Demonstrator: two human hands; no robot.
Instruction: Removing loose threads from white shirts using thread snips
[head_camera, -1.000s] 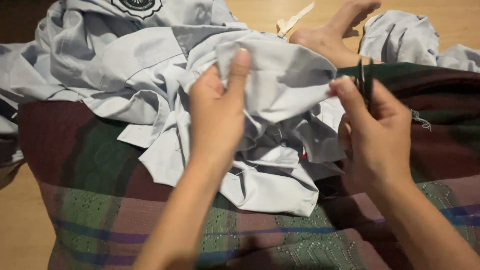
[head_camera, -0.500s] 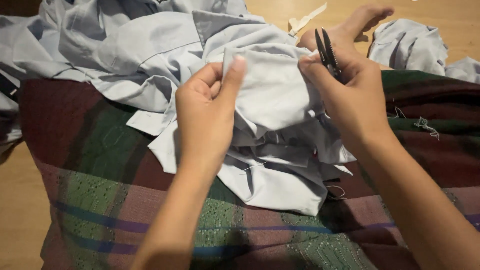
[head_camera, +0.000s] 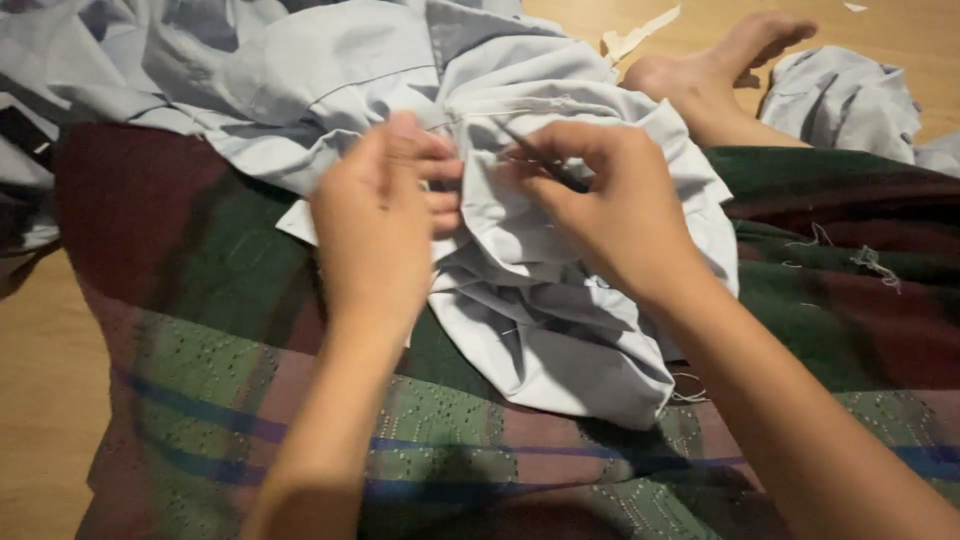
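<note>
A crumpled light blue garment (head_camera: 540, 330) lies on a plaid cloth (head_camera: 200, 300) of green, maroon and purple that covers my lap. My left hand (head_camera: 385, 220) pinches a fold of the garment near a stitched seam (head_camera: 520, 105). My right hand (head_camera: 610, 210) is closed just to the right of it, fingertips almost touching the left hand. A dark sliver of the small black scissors (head_camera: 550, 168) shows between its fingers, with the tips against the fabric. The rest of the scissors is hidden by the hand.
More of the light blue garment (head_camera: 250, 70) spreads to the upper left. A bare foot (head_camera: 720, 70) rests on the wooden floor (head_camera: 40, 380) at the top. Beside it lie another bunched blue cloth (head_camera: 840, 95) and a pale fabric scrap (head_camera: 640, 28).
My right hand has come down from the garment's upper right edge to its middle, beside the left hand. The scissors, held upright and plainly seen before, are now mostly hidden.
</note>
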